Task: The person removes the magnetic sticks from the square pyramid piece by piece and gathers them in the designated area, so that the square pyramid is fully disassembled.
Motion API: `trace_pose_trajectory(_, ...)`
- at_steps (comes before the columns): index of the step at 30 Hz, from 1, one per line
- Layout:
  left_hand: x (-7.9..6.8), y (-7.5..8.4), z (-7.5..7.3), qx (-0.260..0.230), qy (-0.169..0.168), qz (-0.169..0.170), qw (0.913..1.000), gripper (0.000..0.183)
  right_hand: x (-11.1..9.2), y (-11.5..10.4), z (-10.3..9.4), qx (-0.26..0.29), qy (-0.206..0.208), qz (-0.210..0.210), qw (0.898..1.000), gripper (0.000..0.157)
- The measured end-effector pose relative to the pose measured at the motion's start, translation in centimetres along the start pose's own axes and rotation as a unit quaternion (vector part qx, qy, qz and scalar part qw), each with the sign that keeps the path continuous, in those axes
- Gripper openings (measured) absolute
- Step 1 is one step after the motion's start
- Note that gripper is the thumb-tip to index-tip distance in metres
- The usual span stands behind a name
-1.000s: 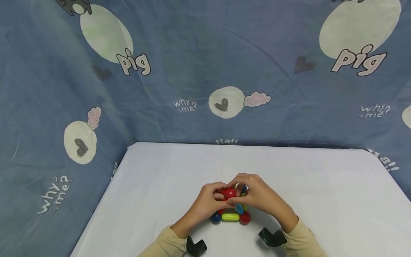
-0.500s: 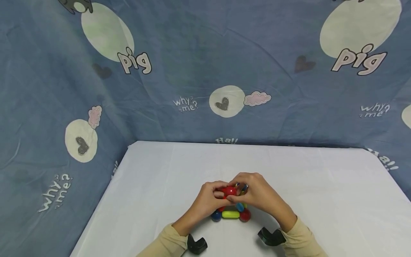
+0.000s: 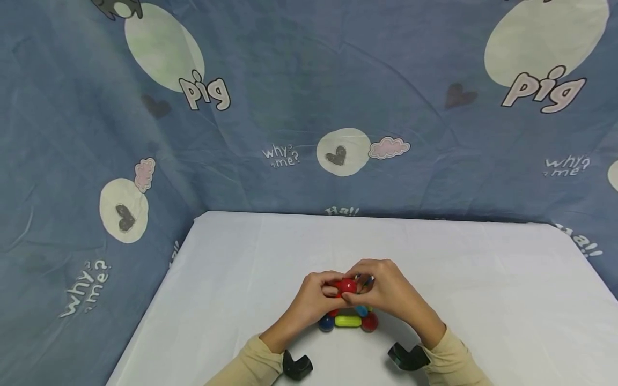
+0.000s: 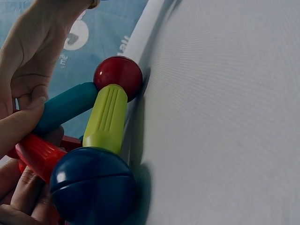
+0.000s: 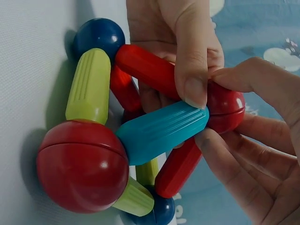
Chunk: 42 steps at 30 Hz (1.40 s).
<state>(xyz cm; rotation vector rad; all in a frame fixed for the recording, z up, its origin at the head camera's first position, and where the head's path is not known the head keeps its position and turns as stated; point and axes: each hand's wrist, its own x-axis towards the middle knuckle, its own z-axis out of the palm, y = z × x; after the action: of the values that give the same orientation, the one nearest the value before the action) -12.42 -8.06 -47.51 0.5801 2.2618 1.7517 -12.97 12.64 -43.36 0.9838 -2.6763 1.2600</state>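
Note:
A frame of magnetic building sticks and balls stands on the table. Its top red ball (image 5: 226, 108) is pinched by my right hand (image 3: 386, 284), thumb and forefinger on either side. My left hand (image 3: 311, 297) grips the frame just beside that ball, its thumb (image 5: 193, 86) over the upper ends of a red stick (image 5: 147, 70) and a blue stick (image 5: 161, 131). Another red stick (image 5: 178, 168) slopes down from the top. Below, a yellow-green stick (image 3: 347, 321) joins a blue ball (image 4: 91, 187) and a red ball (image 5: 82, 166). Fingers hide part of the far side.
The white table (image 3: 241, 246) spreads around the frame, backed by a blue printed cloth (image 3: 270, 96). Black wrist mounts (image 3: 409, 357) sit at both cuffs, low above the tabletop.
The head view has shifted slightly. Both hands keep almost the same hold at the top ball, and a little less of the frame shows behind the right hand.

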Motion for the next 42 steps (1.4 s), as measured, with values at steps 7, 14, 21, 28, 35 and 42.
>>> trace_pose_trajectory(7,-0.1,0.2,-0.1,-0.006,-0.002,-0.005,1.0000,0.040,0.0,0.4,0.2,0.016,0.008,-0.003,1.000,0.021)
trace_pose_trajectory(14,0.0,0.3,-0.1,-0.016,-0.006,-0.020,0.9997,0.038,-0.2,0.4,-0.5,0.054,0.039,0.008,0.998,0.020)
trace_pose_trajectory(21,0.0,0.4,-0.1,-0.044,-0.011,-0.057,0.9974,0.043,-0.8,0.6,-2.9,0.071,0.127,0.013,0.989,0.027)
trace_pose_trajectory(28,0.0,0.3,-0.1,-0.046,-0.008,-0.063,0.9969,0.043,-0.6,1.6,-2.6,0.069,0.103,0.013,0.992,0.032)
trace_pose_trajectory(35,0.0,0.3,0.0,-0.051,-0.011,-0.072,0.9960,0.043,-1.2,3.2,-3.4,0.039,0.112,0.050,0.992,0.034)
trace_pose_trajectory(42,-0.1,0.4,0.0,-0.046,-0.001,-0.093,0.9946,0.043,-3.6,7.3,-5.0,0.017,0.139,0.093,0.986,0.035)
